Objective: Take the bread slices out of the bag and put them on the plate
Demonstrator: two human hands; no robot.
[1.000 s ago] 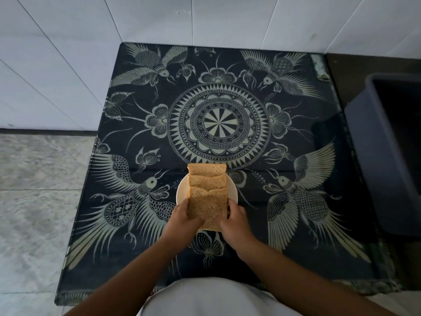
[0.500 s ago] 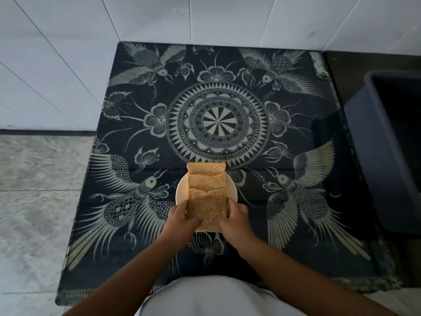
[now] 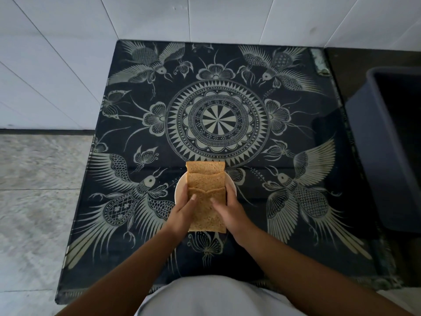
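While my left hand grips the nearest slice's left edge, three brown bread slices overlap on one white plate, their row running lengthwise away from me on the patterned dark table. My right hand clasps the right edge; a grey bin stands rightmost.

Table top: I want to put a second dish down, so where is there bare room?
The table is bare across its far half, from the wall to the bread slices, and on both sides of the plate, toward the floor edge and toward the grey bin. It is crowded only near the front, where left hand and right hand hold the bread.
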